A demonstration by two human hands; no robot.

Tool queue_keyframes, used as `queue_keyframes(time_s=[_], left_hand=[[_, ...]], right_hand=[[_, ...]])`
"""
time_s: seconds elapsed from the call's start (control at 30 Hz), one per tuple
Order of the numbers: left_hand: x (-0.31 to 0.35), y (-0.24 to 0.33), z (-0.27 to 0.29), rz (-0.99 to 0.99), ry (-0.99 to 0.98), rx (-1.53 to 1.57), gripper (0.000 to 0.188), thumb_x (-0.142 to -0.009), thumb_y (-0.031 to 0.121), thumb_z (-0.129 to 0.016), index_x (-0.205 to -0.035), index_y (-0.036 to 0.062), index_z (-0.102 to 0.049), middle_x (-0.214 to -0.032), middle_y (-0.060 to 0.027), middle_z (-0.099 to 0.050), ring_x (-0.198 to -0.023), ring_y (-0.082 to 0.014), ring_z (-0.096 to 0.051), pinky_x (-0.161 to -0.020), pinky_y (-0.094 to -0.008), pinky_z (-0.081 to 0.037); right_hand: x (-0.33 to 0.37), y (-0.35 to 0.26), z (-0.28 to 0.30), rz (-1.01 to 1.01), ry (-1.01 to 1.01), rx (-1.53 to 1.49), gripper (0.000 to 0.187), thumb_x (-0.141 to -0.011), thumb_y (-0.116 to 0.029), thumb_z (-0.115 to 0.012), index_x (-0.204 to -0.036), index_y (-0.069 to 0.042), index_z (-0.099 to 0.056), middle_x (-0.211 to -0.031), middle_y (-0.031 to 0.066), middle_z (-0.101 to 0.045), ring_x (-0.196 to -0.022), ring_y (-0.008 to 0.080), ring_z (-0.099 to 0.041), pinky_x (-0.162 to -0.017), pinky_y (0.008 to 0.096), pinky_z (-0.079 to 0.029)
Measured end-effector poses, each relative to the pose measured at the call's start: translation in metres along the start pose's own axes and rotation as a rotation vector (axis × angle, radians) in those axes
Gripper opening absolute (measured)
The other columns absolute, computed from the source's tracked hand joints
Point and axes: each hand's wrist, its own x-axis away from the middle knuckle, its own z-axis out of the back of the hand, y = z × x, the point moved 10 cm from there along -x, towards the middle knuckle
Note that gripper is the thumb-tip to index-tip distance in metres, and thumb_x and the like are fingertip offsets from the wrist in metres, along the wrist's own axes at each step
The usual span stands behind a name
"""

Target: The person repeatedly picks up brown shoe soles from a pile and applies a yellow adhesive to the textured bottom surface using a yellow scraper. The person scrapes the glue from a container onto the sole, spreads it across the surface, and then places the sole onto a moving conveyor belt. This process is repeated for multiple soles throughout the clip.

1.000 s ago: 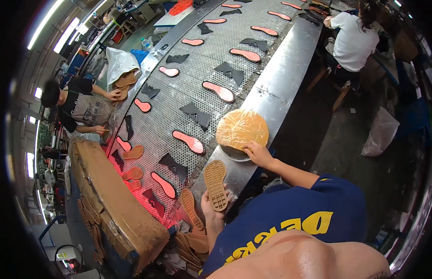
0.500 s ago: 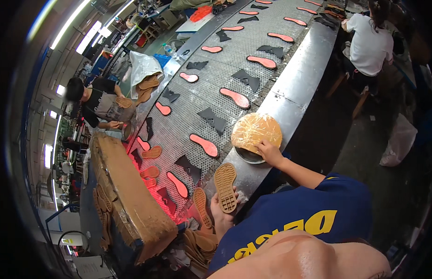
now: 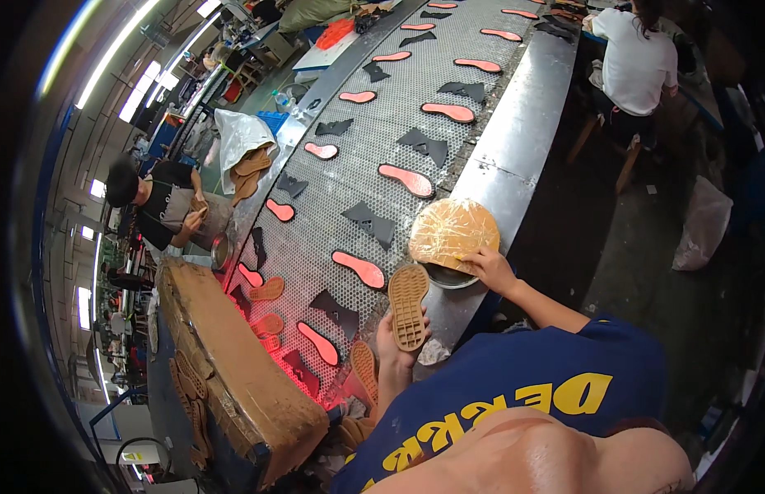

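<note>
My left hand is closed around a tan shoe sole, its grooved tread facing up, at the near edge of the conveyor. At the metal rim, my right hand has its fingers drawn together against the front edge of a round tan cover wrapped in clear film. The cover sits over a metal bowl, hiding most of its inside. Whatever those right fingers pinch is hidden. Close to my left wrist, another tan sole stands tilted.
Pink-topped insoles and black cut pieces lie in rows on the mesh conveyor. A worn box-like cover stands over its near left end, where red light glows. A co-worker works at left; another person sits far right.
The view has swung a little. My left hand has raised the sole closer to the bowl. My right hand stays at the round cover. The left co-worker's hands have come together.
</note>
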Motion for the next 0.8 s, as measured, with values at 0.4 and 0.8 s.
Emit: queue_keyframes(time_s=[0.4,0.8], left_hand=[[0.018,-0.013,0.018,-0.075,0.053,0.078,0.05,-0.096,0.033,-0.032,-0.128,-0.0004,-0.05,-0.107,-0.0211,-0.063,-0.081,-0.0327,-0.065,-0.062,-0.0428,-0.056],[0.032,-0.041,0.082,-0.21,0.092,0.276,0.055,-0.091,0.033,-0.033,-0.127,-0.0054,-0.051,-0.112,-0.0224,-0.062,-0.092,-0.0344,-0.063,-0.071,-0.0452,-0.054]], right_hand=[[-0.011,-0.008,-0.026,0.179,-0.094,-0.022,0.015,-0.079,-0.002,-0.063,-0.091,-0.008,-0.07,-0.085,0.0128,-0.06,-0.083,0.0328,-0.061,-0.073,0.0398,-0.05],[-0.006,-0.01,-0.045,0.202,-0.155,0.001,0.021,-0.077,0.001,-0.058,-0.095,-0.005,-0.067,-0.085,0.0168,-0.057,-0.085,0.0361,-0.058,-0.075,0.0434,-0.048]])
